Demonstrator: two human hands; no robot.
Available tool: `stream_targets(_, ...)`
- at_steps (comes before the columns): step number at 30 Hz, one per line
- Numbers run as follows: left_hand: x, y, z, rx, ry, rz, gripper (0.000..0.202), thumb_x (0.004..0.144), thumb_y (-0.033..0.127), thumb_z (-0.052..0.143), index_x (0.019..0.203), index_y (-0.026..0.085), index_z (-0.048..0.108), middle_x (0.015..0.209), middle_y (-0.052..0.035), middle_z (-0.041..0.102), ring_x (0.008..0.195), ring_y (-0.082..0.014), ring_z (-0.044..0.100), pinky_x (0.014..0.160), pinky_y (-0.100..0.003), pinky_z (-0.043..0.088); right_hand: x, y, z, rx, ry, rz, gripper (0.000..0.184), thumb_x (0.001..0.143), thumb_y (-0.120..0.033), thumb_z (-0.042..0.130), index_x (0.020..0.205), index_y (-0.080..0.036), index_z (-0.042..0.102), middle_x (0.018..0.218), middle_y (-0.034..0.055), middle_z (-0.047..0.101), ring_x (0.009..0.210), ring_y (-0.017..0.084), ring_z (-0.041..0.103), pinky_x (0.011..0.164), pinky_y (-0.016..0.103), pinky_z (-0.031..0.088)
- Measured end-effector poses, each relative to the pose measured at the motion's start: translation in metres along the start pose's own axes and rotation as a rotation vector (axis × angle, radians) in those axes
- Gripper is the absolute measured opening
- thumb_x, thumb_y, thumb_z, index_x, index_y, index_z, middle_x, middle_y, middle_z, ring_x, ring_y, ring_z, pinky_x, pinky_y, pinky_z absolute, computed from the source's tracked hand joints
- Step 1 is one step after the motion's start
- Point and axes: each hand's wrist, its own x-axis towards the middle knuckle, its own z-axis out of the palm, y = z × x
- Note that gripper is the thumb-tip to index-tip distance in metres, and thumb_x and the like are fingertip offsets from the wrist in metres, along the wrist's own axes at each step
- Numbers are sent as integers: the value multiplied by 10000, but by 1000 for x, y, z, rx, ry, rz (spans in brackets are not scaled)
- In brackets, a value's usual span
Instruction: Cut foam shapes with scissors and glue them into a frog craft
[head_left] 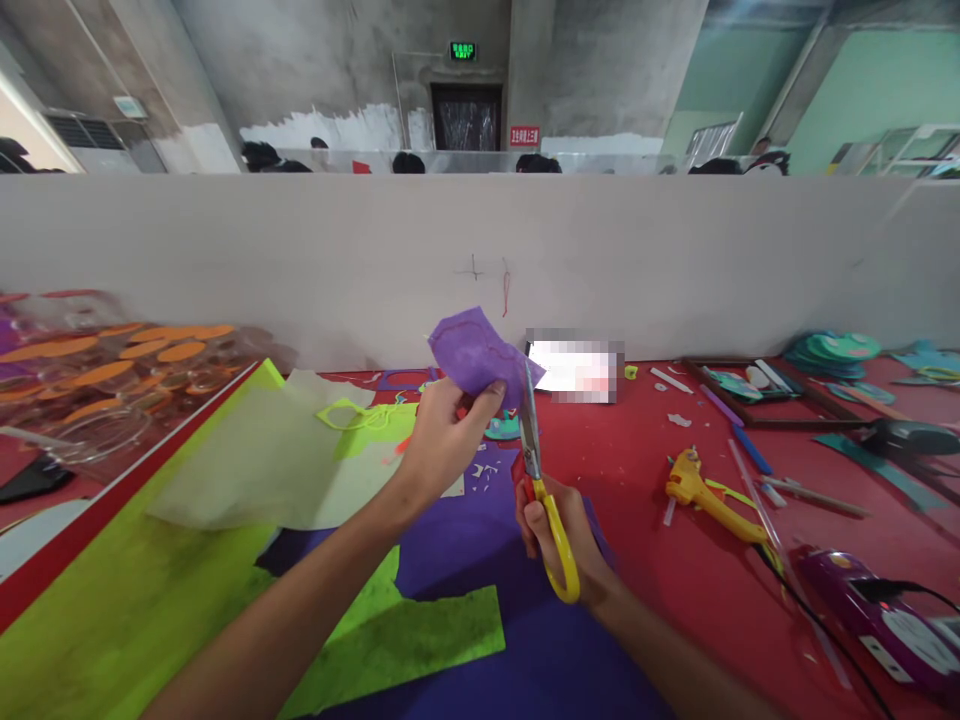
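Note:
Pinched in my left hand [454, 435] is a small piece of purple felt [474, 345] with a drawn outline on it, raised above the table. My right hand [559, 530] grips a pair of scissors [531, 440] with yellow and red handles. The scissor blades point upward and meet the right edge of the felt; whether they are closed through it I cannot tell. Beneath both hands lies a sheet of dark blue-purple felt [450, 550], with white scraps [484, 470] on it. A strip of bright green felt [442, 630] rests across that sheet.
Clear cups with orange tops [112, 375] crowd the left. On the red table [615, 480] at right lie a yellow glue gun [709, 495], a purple device [877, 610] with a cord, and a dark frame [772, 420]. A low grey partition [337, 250] closes the far side.

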Motion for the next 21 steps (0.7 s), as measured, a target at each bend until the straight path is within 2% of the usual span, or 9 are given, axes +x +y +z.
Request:
stream_targets(7,1,3,-1,8,22,4,366,898,387,560,605,181,482,554,27,445,519,-91,375,505,-270,271,-1,0,1,8,-14,19,600,907,-802,434,759,-222,479,523,-65,429,397,89,403,411,225,291)
stream_targets(21,1,3,-2,15,27,3,385,904,392,564,592,179,488,541,21,463,513,-95,389,505,-274,269,1,-11,1,-25,22,35,641,867,-849,434,721,-227,482,504,-47,437,432,105,382,426,241,298)
